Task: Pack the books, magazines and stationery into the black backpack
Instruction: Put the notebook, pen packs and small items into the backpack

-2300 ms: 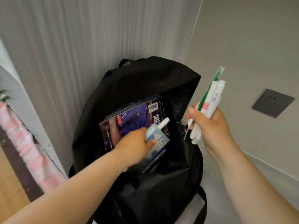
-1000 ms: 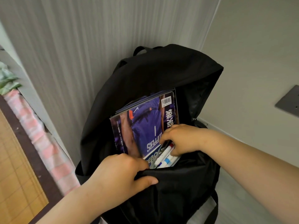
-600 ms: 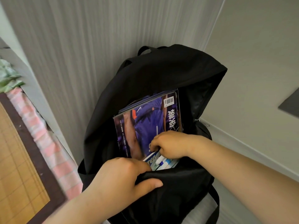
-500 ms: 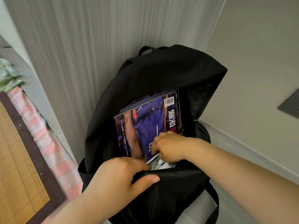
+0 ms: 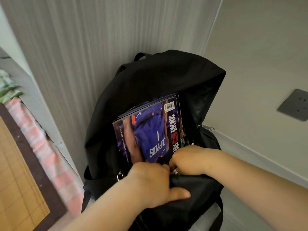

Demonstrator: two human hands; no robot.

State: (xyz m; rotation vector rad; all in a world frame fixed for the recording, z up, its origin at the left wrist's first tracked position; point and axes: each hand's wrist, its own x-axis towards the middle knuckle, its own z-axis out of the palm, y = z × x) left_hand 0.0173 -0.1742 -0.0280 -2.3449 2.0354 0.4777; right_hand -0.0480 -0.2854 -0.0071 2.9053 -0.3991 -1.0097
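The black backpack (image 5: 150, 80) stands open in a wall corner. A magazine (image 5: 150, 130) with a purple jersey on its cover stands upright inside it, with more magazines behind. My left hand (image 5: 155, 184) is shut on the front edge of the backpack's opening, thumb outside on the fabric. My right hand (image 5: 188, 160) reaches into the opening in front of the magazine, fingers curled down and hidden. Of the pens (image 5: 174, 171) under it, only a white sliver shows.
A grey wall socket plate (image 5: 295, 105) sits on the right wall. At left are a pink checked cloth (image 5: 38, 144), a dark-framed woven mat (image 5: 16, 180) and a green cloth (image 5: 6, 87). A zipper pull (image 5: 209, 128) hangs at the opening's right side.
My right hand has sunk deeper into the backpack with the pens, which have almost gone from sight. My left hand keeps its hold on the front edge.
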